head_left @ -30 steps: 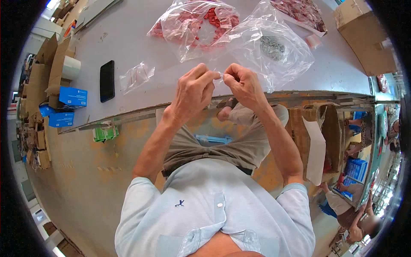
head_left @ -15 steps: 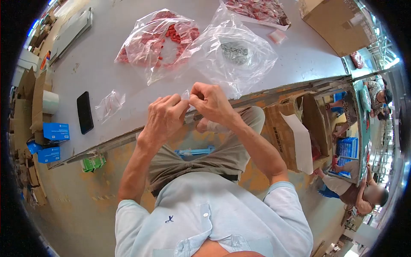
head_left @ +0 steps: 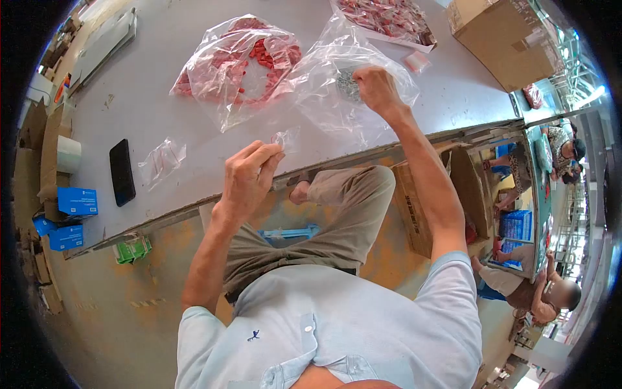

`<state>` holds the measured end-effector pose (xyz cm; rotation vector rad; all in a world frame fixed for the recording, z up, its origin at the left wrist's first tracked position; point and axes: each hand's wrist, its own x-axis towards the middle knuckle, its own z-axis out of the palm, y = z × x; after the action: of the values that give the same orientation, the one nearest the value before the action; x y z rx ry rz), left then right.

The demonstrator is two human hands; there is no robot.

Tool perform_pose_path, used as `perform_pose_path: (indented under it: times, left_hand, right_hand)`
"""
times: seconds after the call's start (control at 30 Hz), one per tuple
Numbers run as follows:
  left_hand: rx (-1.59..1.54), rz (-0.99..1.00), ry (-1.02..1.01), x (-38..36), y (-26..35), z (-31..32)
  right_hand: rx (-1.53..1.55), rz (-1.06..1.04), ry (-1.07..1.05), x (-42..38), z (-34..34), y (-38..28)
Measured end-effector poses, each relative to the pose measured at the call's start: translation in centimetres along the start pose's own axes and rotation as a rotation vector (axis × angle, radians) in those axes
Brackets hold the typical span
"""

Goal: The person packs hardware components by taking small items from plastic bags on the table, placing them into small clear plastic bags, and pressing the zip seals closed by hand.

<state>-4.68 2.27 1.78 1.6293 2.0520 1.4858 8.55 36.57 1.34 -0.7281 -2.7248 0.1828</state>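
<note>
My left hand (head_left: pixel 249 174) is closed near the table's front edge, pinching a small clear plastic bag (head_left: pixel 288 139) between thumb and finger. My right hand (head_left: pixel 379 92) reaches into the large clear bag (head_left: pixel 317 97), its fingers bunched at a pile of small metal screws (head_left: pixel 346 84). Whatever those fingertips may hold is hidden. To the left of that bag lies another large clear bag with small red plastic pieces (head_left: pixel 262 53). Several small empty-looking clear bags (head_left: pixel 163 161) lie on the table to the left of my left hand.
A black phone (head_left: pixel 122 172) lies on the table (head_left: pixel 214 155), near blue boxes (head_left: pixel 76 201). At the back are a tray of red packets (head_left: pixel 389 23), a small bag stack (head_left: pixel 416 62) and a cardboard box (head_left: pixel 502 42). Another open carton (head_left: pixel 411 207) stands below. Other people (head_left: pixel 551 292) sit at right.
My right hand has left my left hand and moved forward and right to the screws. My left hand keeps hold of the small bag, which now shows more fully.
</note>
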Motion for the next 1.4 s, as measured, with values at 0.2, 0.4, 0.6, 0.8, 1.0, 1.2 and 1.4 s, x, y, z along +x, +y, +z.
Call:
perform_pose_path:
  times: [0.2, 0.4, 0.6, 0.8, 1.0, 1.2, 1.4]
  left_hand:
    - [-0.011, 0.017, -0.030, 0.2, -0.9, 1.7]
    - [-0.013, 0.037, -0.024, 0.7, -0.8, 1.9]
    - [0.003, 0.043, -0.002, 0.7, -1.0, 1.7]
    - [0.050, 0.057, 0.016, 1.4, -0.3, 1.7]
    - [0.069, 0.045, -0.015, 1.7, 0.0, 1.9]
    - [0.047, 0.042, -0.001, 1.7, -0.1, 2.3]
    - [0.069, 0.078, 0.021, 2.2, 0.2, 2.2]
  right_hand:
    - [-0.114, -0.011, -0.377, 4.1, 1.3, 2.8]
    - [-0.028, 0.004, -0.415, 4.2, 1.6, 2.6]
    - [0.180, -0.046, -0.001, 1.8, 0.7, 0.8]
    - [0.584, 0.255, -0.170, 0.3, -1.0, -0.1]
    - [0.717, 0.325, -0.176, -0.8, -0.9, 0.0]
    - [0.934, 0.353, -0.214, -1.9, -2.4, -1.4]
    - [1.370, 0.382, -0.177, -5.7, -4.6, -5.4]
